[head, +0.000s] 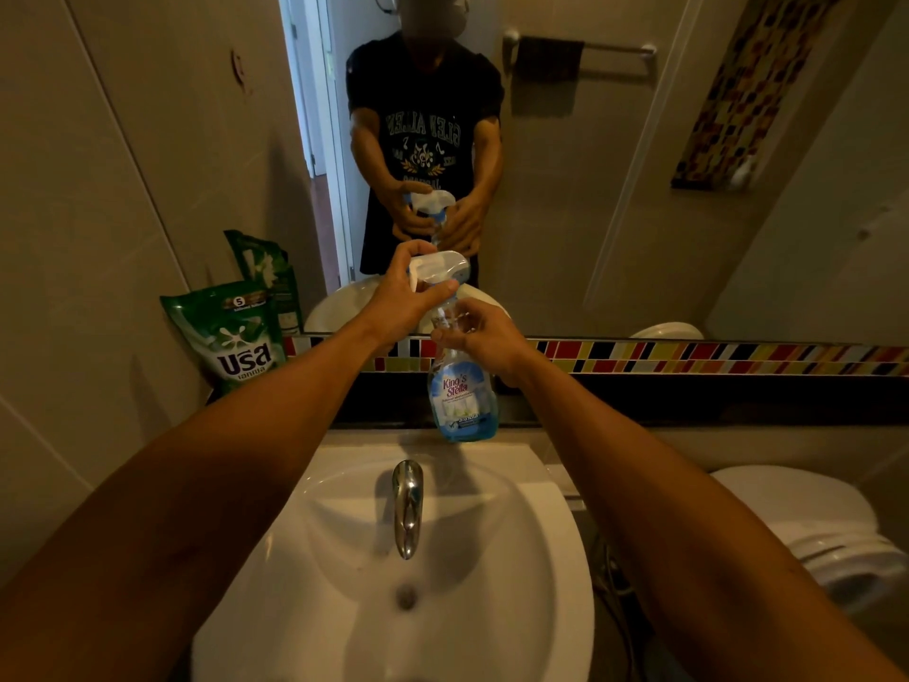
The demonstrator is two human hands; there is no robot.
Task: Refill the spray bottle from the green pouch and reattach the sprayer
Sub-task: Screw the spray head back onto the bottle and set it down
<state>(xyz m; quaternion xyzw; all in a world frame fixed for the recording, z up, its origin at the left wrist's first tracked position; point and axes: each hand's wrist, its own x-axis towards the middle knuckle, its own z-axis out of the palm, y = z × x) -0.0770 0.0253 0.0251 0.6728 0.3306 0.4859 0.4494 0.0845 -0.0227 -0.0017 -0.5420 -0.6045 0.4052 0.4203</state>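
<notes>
The spray bottle (462,391) stands upright on the ledge just behind the sink (492,558), past the tap (407,504). The right hand (484,337) is wrapped around the bottle's neck. The left hand (401,300) is closed on the sprayer (440,268) at the bottle's top. The green pouch (231,334) leans in the corner left of the bottle, well apart from it.

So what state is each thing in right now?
spray bottle: upright on the ledge behind the sink, little blue liquid at the bottom
sprayer: at the bottle's neck
left hand: shut on the sprayer
right hand: shut on the bottle's neck
green pouch: propped against the wall
faucet: not running
</notes>
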